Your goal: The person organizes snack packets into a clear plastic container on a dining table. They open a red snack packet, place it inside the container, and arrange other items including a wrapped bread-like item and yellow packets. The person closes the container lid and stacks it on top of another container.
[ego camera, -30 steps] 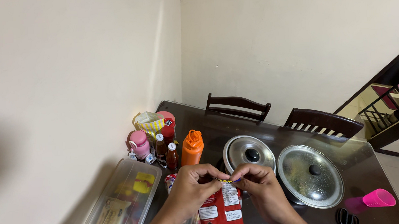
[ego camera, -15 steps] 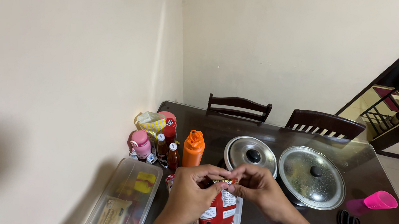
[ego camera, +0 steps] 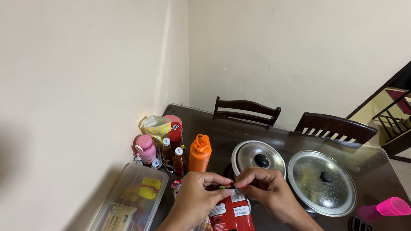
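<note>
Both hands pinch the top edge of a red snack packet (ego camera: 232, 215): left hand (ego camera: 198, 195) at nine o'clock, right hand (ego camera: 266, 192) at three. Opening it likely needs the grip pulled apart.

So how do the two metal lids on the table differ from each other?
The smaller lid sits nearer the person's hands, its edge just behind the right hand; the larger lid lies further right, clear of both hands. The larger lid is wider and looks flatter, while the smaller lid looks more domed. Both are round, silvery and have a dark knob in the centre.
</note>
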